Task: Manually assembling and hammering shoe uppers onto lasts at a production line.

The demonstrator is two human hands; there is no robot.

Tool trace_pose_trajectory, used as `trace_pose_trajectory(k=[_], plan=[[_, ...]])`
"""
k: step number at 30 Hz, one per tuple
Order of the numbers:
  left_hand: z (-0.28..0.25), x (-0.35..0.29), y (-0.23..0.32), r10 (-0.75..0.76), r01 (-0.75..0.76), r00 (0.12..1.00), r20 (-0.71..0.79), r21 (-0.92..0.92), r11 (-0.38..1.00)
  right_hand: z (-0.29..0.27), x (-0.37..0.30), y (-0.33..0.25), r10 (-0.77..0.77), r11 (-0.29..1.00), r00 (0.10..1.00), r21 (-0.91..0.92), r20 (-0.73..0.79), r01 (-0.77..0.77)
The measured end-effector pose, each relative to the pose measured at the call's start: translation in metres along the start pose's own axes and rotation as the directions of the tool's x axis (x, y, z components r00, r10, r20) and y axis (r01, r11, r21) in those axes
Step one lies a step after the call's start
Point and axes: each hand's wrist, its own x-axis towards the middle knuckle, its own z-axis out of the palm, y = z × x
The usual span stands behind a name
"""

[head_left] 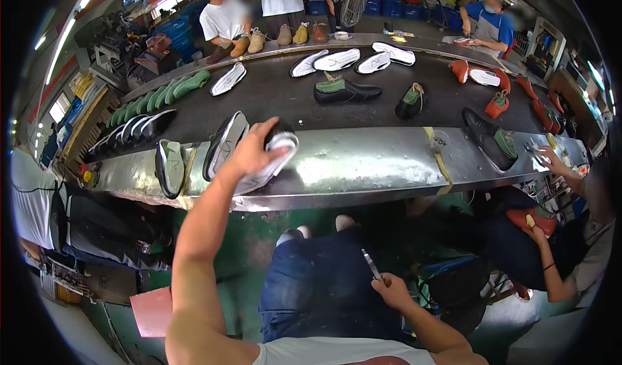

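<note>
My left hand (pixel 254 152) reaches to the metal edge of the bench, its fingers closed around a black shoe with a white sole (pixel 288 146). Left of that hand, another black shoe (pixel 223 146) lies with its pale sole up, and a further upturned shoe with a light sole (pixel 170 167) rests beyond it. Over my lap, my right hand (pixel 392 291) is closed on a slim silver tool (pixel 370 263), its tip pointing up and forward. The tool's exact kind is too small to make out.
A dark conveyor belt (pixel 272 96) carries white-soled, green and red shoes. At the right edge lies a black-and-green shoe (pixel 490 139). A co-worker on the right holds a red shoe (pixel 530 222); other people stand across the belt. A pink board (pixel 151 312) is at lower left.
</note>
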Motion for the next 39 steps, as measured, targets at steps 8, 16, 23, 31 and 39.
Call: trace_pose_trajectory(k=[8, 16, 23, 31, 39], plan=[[0.104, -0.196, 0.08, -0.272, 0.094, 0.962, -0.006, -0.93, 0.356, -0.014, -0.035, -0.01, -0.098, 0.921, 0.953, 0.388, 0.285, -0.022], [0.16, -0.25, 0.105, -0.272, 0.355, 0.921, 0.281, -0.89, 0.286, -0.013, -0.057, -0.069, -0.229, 0.95, 0.916, -0.129, 0.33, 0.285], [0.16, -0.262, 0.107, -0.194, 0.321, 0.944, 0.268, -0.883, 0.342, 0.004, -0.045, -0.079, -0.217, 0.974, 0.829, 0.056, 0.515, 0.22], [0.16, -0.254, 0.114, -0.188, 0.31, 0.949, 0.254, -0.859, 0.408, -0.01, -0.027, -0.116, 0.034, 0.903, 0.716, 0.285, 0.698, -0.321], [0.186, -0.25, 0.102, -0.248, 0.273, 0.946, 0.21, -0.927, 0.258, -0.002, 0.013, -0.068, -0.371, 0.82, 0.82, -0.26, 0.436, 0.509]])
